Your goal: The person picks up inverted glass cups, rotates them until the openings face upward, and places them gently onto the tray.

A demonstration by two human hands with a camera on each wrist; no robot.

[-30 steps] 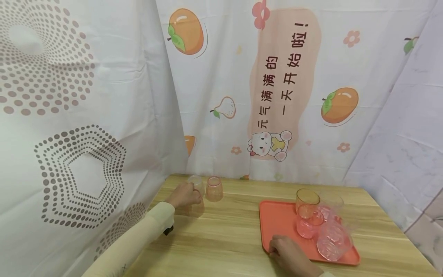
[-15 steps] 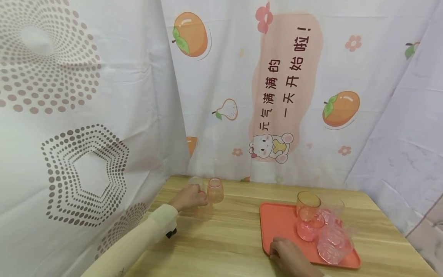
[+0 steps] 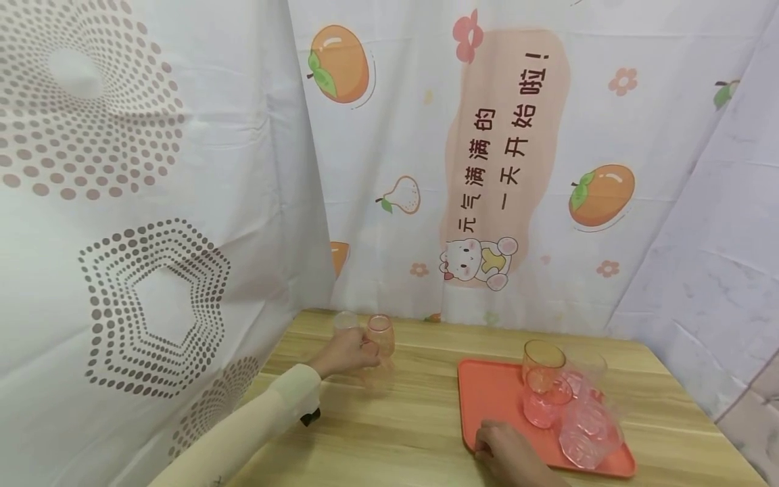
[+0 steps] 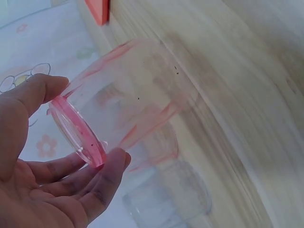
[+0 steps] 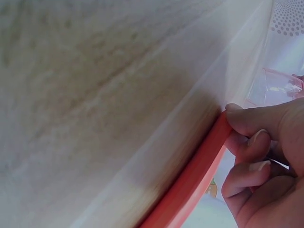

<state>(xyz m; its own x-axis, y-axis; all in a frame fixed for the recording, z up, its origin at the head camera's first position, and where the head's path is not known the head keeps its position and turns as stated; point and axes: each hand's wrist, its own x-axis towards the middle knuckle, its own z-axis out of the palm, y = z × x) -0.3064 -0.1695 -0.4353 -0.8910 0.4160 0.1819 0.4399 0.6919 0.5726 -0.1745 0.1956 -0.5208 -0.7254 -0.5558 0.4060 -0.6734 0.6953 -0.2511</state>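
My left hand [image 3: 347, 352] grips a clear pink-tinted cup [image 4: 128, 95] by its thick pink base [image 4: 78, 130], thumb on one side and fingers on the other. The cup's mouth points away from the palm, toward the wooden table. Just behind it in the head view are an upturned pinkish cup [image 3: 380, 328] and a clear cup [image 3: 345, 320], the latter partly hidden by the hand. My right hand [image 3: 511, 452] pinches the near left corner of a red-orange tray [image 3: 481, 392]; the right wrist view shows thumb and fingertips on its rim [image 5: 190, 190].
On the tray's right part, several cups crowd together: an amber cup [image 3: 544, 355], a pink cup [image 3: 540, 411] and clear ones [image 3: 584, 439], overlapping. Bare wood [image 3: 402, 419] lies between the hands. Patterned curtains [image 3: 414, 135] stand behind and to the left of the table.
My left hand has moved right with the pink-tinted cup, from in front of the clear cup to in front of the pinkish one. The right hand stays on the tray.
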